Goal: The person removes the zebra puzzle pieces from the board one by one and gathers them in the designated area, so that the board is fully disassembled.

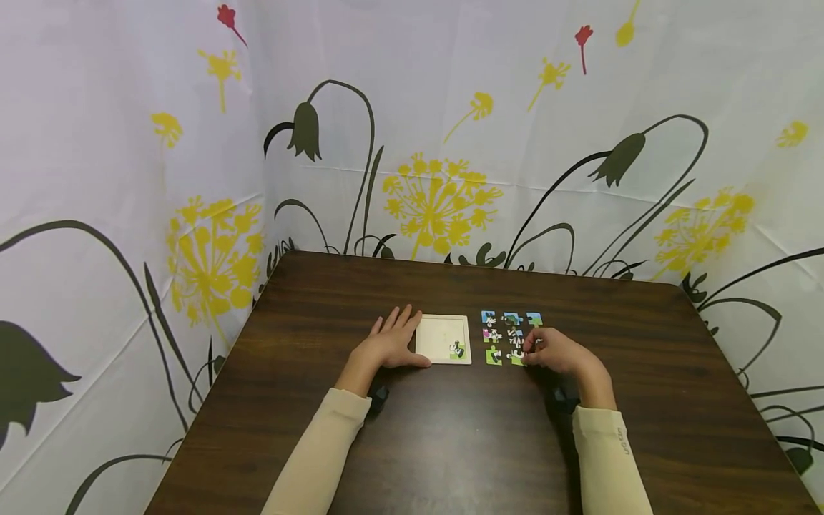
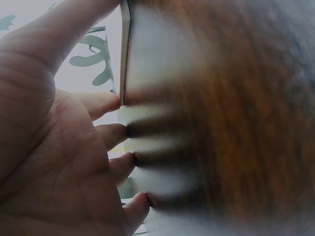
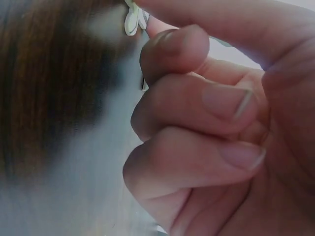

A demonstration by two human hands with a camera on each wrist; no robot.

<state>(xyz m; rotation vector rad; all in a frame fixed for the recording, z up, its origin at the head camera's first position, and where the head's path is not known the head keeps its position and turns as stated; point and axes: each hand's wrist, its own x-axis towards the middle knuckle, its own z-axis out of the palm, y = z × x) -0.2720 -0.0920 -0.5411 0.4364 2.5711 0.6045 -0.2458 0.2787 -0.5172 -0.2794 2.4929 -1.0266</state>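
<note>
A pale wooden puzzle tray (image 1: 439,338) lies flat, with one puzzle piece (image 1: 458,349) in its lower right corner. At the tray's left side my left hand (image 1: 389,347) is spread, its thumb and index finger touching the rim. In the left wrist view the fingertips (image 2: 140,204) rest on the table. Several colourful pieces (image 1: 492,356) lie in rows right of the tray. My right hand (image 1: 560,350) pinches a green-and-white puzzle piece (image 3: 132,20) at the lower right of these rows, its other fingers curled. The thumb covers part of that piece.
Everything lies on a dark brown wooden table (image 1: 450,443). Behind it and at both sides hangs a white curtain (image 1: 412,107) printed with yellow, red and dark green flowers. Dark wrist devices (image 1: 378,399) sit under both forearms.
</note>
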